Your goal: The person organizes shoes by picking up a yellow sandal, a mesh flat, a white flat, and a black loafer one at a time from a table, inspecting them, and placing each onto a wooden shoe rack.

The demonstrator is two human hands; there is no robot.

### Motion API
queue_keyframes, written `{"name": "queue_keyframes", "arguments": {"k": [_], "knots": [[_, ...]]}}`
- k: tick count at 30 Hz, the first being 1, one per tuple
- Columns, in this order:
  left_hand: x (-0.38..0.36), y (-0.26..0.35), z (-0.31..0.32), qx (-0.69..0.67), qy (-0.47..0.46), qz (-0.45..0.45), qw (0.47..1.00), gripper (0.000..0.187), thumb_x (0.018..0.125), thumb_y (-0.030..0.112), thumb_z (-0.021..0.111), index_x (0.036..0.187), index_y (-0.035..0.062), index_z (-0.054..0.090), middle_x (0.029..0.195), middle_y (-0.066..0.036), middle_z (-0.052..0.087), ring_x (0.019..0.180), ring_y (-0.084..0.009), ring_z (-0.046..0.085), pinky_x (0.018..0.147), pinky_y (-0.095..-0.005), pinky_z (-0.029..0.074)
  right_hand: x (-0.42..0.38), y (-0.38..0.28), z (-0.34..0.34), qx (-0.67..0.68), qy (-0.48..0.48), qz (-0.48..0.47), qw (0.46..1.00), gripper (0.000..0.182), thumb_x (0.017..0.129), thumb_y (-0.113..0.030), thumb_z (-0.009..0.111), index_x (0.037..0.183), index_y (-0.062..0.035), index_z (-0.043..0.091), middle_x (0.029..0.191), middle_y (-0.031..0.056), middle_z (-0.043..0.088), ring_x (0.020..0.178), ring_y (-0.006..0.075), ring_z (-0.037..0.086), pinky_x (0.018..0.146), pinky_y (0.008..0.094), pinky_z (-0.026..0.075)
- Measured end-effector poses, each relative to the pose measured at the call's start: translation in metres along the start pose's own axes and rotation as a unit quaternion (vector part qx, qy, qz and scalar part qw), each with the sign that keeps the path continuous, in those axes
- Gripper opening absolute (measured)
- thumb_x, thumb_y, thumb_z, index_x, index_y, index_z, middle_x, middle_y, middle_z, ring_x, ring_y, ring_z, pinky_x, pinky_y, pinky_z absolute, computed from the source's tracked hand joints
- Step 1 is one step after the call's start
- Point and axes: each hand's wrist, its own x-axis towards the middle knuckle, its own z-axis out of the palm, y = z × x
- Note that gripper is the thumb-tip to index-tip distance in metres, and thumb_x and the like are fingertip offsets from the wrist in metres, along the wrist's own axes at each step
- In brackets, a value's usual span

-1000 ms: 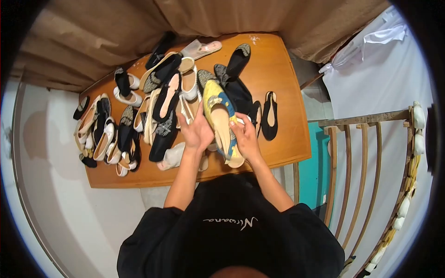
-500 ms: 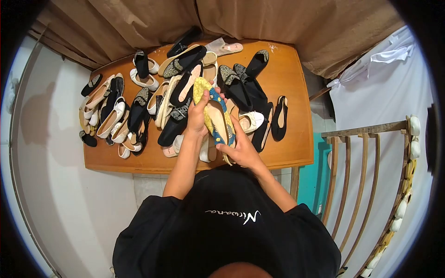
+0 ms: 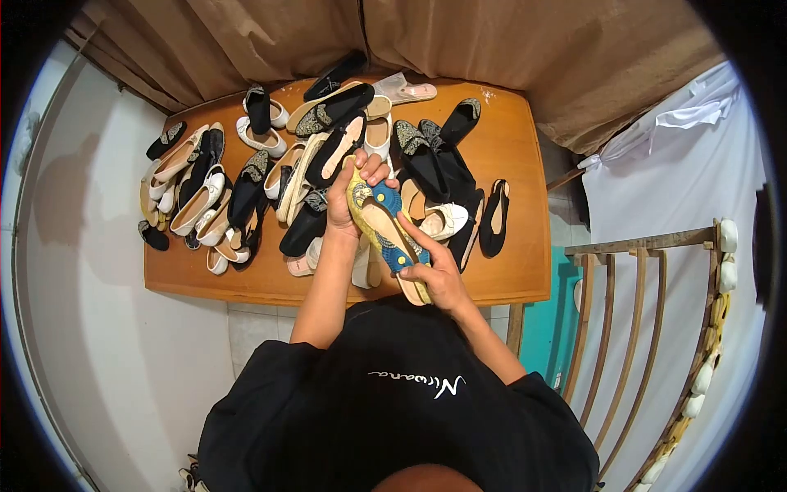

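I hold a yellow-and-blue flat shoe [image 3: 379,225] in both hands, above the near side of the table. My left hand [image 3: 348,193] is closed round its toe end, with the fingers curled over the top. The fingers and thumb of my right hand [image 3: 434,275] grip the side and heel. A beige sole with a yellow edge [image 3: 414,289] shows below the heel. Just behind the held shoe lie a white ballet flat [image 3: 449,220] and a black flat with a patterned toe [image 3: 305,225].
Many black, white and beige flats cover the wooden table [image 3: 512,275], including a black slingback [image 3: 493,220] at right. Brown curtains [image 3: 459,41] hang behind. A wooden rack [image 3: 631,316] stands at right, beside a teal panel [image 3: 545,328] and white cloth [image 3: 656,180].
The shoe has turned and come slightly lower and nearer my body, showing more beige sole at the heel. My left fingers now wrap over its toe, and my right hand has shifted down slightly.
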Motion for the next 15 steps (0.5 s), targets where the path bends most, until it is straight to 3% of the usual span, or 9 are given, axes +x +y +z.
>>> {"name": "queue_keyframes", "arguments": {"k": [4, 6, 7, 8, 11, 15], "knots": [[-0.001, 0.0, 0.001, 0.044, -0.004, 0.003, 0.999, 0.015, 0.105, 0.026, 0.061, 0.102, 0.0147, 0.052, 0.085, 0.002, 0.044, 0.085, -0.0118, 0.051, 0.094, -0.0384, 0.049, -0.001, -0.005, 0.002, -0.014, 0.008, -0.024, 1.0, 0.085, 0.074, -0.001, 0.06, 0.158, -0.0025, 0.043, 0.14, 0.0186, 0.063, 0.123, 0.0191, 0.059, 0.11, 0.0281, 0.04], [-0.006, -0.001, 0.008, 0.053, 0.041, 0.024, 0.997, 0.015, 0.104, 0.026, 0.062, 0.108, 0.0149, 0.053, 0.09, 0.0, 0.049, 0.088, -0.0128, 0.054, 0.099, -0.0409, 0.049, -0.003, -0.007, 0.007, -0.008, 0.016, -0.028, 0.999, 0.085, 0.074, -0.001, 0.06, 0.158, -0.0021, 0.043, 0.14, 0.0187, 0.063, 0.124, 0.0191, 0.058, 0.109, 0.0284, 0.04], [-0.009, 0.001, 0.007, 0.046, 0.03, 0.018, 0.998, 0.025, 0.1, 0.024, 0.066, 0.12, 0.0142, 0.054, 0.1, -0.004, 0.056, 0.1, -0.017, 0.061, 0.107, -0.0492, 0.051, -0.004, -0.008, 0.011, 0.0, 0.025, -0.031, 0.999, 0.085, 0.074, -0.001, 0.06, 0.158, -0.0017, 0.043, 0.14, 0.0188, 0.063, 0.124, 0.019, 0.058, 0.109, 0.0286, 0.04], [-0.011, 0.001, 0.008, 0.046, 0.03, 0.02, 0.998, 0.025, 0.1, 0.024, 0.066, 0.12, 0.0142, 0.054, 0.1, -0.004, 0.056, 0.1, -0.017, 0.061, 0.107, -0.0492, 0.051, -0.004, -0.009, 0.013, -0.002, 0.022, -0.031, 0.999, 0.085, 0.074, -0.001, 0.06, 0.158, -0.0017, 0.043, 0.14, 0.0188, 0.063, 0.124, 0.019, 0.058, 0.109, 0.0286, 0.04], [-0.021, 0.002, 0.007, 0.118, 0.083, 0.015, 0.989, 0.055, 0.089, 0.011, 0.07, 0.139, 0.0118, 0.05, 0.116, -0.01, 0.06, 0.121, -0.0275, 0.062, 0.11, -0.0653, 0.048, -0.006, -0.007, 0.019, -0.01, 0.036, -0.024, 0.999, 0.088, 0.07, -0.001, 0.058, 0.157, 0.002, 0.043, 0.145, 0.0187, 0.059, 0.128, 0.021, 0.057, 0.111, 0.0298, 0.04], [-0.031, 0.005, 0.013, 0.137, 0.088, 0.03, 0.986, 0.065, 0.082, 0.009, 0.07, 0.142, 0.0128, 0.047, 0.115, -0.009, 0.059, 0.116, -0.0257, 0.063, 0.11, -0.0661, 0.048, -0.009, -0.003, 0.028, -0.02, 0.043, -0.033, 0.998, 0.088, 0.07, -0.002, 0.058, 0.156, 0.0017, 0.043, 0.146, 0.0194, 0.058, 0.132, 0.0219, 0.055, 0.114, 0.0304, 0.037]]}}
